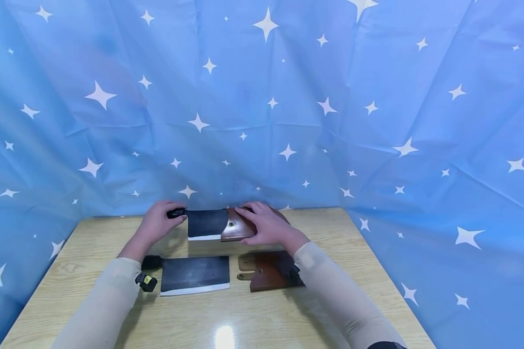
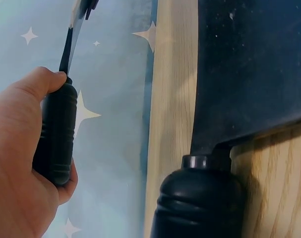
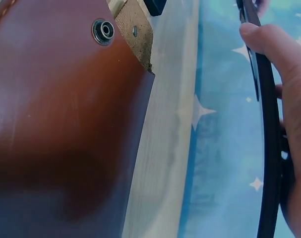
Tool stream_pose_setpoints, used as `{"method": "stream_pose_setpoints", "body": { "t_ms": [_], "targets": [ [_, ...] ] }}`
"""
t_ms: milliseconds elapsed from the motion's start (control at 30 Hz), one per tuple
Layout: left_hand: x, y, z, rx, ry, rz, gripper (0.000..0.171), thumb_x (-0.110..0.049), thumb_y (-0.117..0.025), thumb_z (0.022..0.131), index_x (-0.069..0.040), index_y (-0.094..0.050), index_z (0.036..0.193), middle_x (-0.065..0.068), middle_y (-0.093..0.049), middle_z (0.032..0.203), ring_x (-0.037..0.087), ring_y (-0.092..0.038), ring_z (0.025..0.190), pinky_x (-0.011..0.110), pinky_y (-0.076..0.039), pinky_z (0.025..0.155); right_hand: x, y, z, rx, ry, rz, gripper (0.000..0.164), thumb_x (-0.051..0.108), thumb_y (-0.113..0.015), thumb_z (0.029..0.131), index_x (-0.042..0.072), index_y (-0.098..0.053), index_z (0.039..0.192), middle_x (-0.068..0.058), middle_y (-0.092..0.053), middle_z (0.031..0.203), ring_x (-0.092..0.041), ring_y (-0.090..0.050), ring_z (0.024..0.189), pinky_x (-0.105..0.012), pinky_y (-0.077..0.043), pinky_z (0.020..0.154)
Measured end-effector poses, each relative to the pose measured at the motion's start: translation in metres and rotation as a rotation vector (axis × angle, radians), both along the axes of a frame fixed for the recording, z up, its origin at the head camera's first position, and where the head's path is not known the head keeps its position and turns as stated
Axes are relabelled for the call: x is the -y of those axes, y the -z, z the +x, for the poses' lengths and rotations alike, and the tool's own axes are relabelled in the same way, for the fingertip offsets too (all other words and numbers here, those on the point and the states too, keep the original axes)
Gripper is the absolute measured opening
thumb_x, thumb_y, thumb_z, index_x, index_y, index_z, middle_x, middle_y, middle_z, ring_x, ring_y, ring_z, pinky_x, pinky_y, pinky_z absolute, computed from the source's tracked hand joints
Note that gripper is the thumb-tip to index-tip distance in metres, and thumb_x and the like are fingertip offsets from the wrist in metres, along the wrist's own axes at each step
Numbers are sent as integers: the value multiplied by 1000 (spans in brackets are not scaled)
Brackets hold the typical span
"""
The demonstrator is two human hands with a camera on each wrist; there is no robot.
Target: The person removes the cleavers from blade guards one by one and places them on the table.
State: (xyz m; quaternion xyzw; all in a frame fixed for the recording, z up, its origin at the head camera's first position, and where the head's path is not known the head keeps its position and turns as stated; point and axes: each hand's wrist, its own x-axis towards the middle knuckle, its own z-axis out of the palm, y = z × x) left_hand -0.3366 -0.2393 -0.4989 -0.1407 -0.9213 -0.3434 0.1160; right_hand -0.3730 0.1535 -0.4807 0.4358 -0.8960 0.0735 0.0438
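Near the table's back edge my left hand (image 1: 157, 224) grips the black handle (image 2: 60, 126) of a cleaver (image 1: 207, 224), whose dark blade has a pale cutting edge facing me. Its far end is inside a brown leather sheath (image 1: 234, 229). My right hand (image 1: 268, 226) holds that sheath, with the thumb on the near face and fingers over the top and behind. Seen edge-on in the right wrist view, the sheath (image 3: 269, 148) looks dark and thin. Part of it is hidden by the right hand. Cleaver and sheath appear raised above the table.
A second cleaver (image 1: 195, 275) lies flat on the wooden table (image 1: 192, 320), its handle partly behind my left wrist. To its right lies a second brown sheath (image 1: 268, 274) with a strap and snap, partly covered by my right forearm. Behind hangs a blue star-patterned curtain (image 1: 244, 106).
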Motion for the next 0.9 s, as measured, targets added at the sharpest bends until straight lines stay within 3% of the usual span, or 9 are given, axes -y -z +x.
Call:
{"method": "stream_pose_setpoints", "body": {
  "t_ms": [467,900],
  "targets": [
    [5,-1,4,-7,-4,-9,38,-20,-79,105,-5,-76,139,25,-70,135,47,-60,125,65,-54,98,-1,-2,3,5,-10,-11,101,61,-83,93,22,-38,174,-13,-42,169,-30,-38,153,-50,-37,125],
    [10,0,5,2,-3,-18,37,-20,-79,105,-5,-76,139,23,-70,135,46,-60,125,65,-53,97,-3,0,1,10,15,23,100,65,-80,94,24,-37,175,-7,-39,170,-26,-37,153,-47,-37,126]
  ]
}}
